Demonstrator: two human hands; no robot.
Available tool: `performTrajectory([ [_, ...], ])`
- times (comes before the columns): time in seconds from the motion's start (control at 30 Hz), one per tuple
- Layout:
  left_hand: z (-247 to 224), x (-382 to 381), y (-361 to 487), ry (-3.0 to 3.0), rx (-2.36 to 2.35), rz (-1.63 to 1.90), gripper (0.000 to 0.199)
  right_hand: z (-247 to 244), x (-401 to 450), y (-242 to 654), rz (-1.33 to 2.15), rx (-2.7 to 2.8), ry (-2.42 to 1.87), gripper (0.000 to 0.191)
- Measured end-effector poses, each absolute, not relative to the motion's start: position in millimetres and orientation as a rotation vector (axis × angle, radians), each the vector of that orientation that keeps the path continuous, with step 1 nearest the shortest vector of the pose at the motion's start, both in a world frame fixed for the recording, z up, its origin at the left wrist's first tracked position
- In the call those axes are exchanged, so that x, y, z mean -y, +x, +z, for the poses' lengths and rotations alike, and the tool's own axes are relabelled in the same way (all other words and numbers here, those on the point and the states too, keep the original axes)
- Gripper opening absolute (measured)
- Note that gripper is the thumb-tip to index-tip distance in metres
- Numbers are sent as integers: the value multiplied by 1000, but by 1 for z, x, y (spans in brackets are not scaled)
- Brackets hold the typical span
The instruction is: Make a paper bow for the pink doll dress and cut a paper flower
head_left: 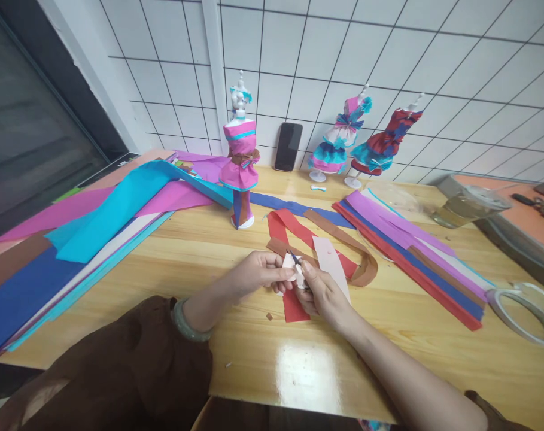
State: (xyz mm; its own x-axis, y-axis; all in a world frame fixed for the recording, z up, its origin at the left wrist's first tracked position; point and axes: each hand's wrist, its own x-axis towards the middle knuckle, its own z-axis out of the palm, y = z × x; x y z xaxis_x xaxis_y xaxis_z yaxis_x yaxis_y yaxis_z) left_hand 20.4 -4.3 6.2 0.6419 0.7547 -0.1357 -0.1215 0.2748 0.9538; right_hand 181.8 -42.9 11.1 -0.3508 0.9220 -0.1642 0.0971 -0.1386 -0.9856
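Observation:
My left hand pinches a small piece of pale pink paper between thumb and fingers. Close beside it on the right, my right hand is closed around small scissors, whose dark pointed tip shows at the paper; their handles are mostly hidden in the fingers. Crumpled white paper shows between the two hands. Under and around them lie a red strip, a brown strip and a pale pink strip. Behind stands a small mannequin in a pink paper dress.
Long coloured paper strips cover the table's left side; another stack lies right. Two dressed mannequins and a phone stand by the tiled wall. At right are a cup and a tape roll.

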Motion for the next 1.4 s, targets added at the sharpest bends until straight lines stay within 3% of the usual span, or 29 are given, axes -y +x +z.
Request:
performTrajectory([
  [1.4,8,3,17,1237,-677,619,31,10,45,182,1574,1477,-1213,45],
])
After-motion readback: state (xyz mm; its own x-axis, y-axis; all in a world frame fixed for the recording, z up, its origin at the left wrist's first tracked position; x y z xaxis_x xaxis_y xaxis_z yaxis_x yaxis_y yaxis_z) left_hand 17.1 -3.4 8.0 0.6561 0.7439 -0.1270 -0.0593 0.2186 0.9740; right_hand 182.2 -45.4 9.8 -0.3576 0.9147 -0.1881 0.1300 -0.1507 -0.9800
